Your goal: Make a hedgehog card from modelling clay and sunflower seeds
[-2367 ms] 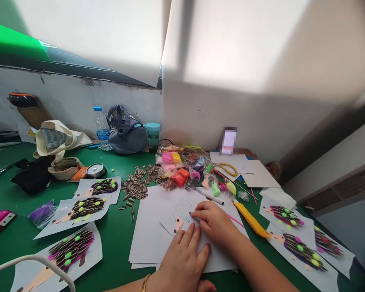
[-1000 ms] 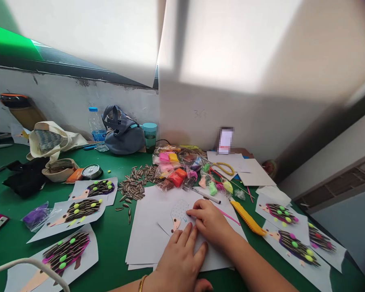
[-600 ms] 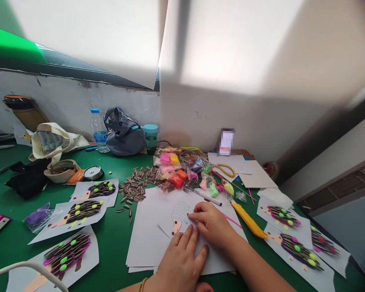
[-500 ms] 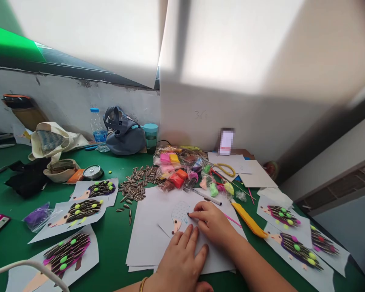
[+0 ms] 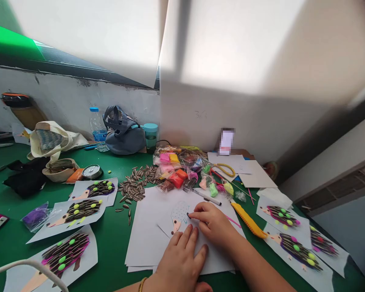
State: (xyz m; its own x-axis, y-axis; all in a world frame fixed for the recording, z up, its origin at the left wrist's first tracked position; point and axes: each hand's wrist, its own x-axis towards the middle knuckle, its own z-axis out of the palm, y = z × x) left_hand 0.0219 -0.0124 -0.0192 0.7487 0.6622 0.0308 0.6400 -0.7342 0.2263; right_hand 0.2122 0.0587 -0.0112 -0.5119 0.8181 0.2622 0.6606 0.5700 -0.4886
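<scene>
A hedgehog drawing [image 5: 179, 211] in blue outline, with a peach clay face and dark dots, lies on a stack of white paper [image 5: 146, 227]. My left hand [image 5: 182, 255] rests flat below it, fingers spread, fingertips at the drawing's lower edge. At the drawing's right side, my right hand [image 5: 211, 223] pinches a small dark piece [image 5: 189, 215] between thumb and forefinger, close to the paper. A marker [image 5: 207, 196] lies just above my right hand, and a yellow cutter [image 5: 248, 220] is to its right.
Sunflower seeds [image 5: 136, 182] are heaped left of the paper. Bagged coloured clay [image 5: 178, 174] and yellow-handled scissors [image 5: 225, 168] lie behind. Finished hedgehog pictures [image 5: 85, 209] flank both sides. A blue bag [image 5: 126, 140], bottle [image 5: 97, 129] and phone [image 5: 226, 142] stand along the back.
</scene>
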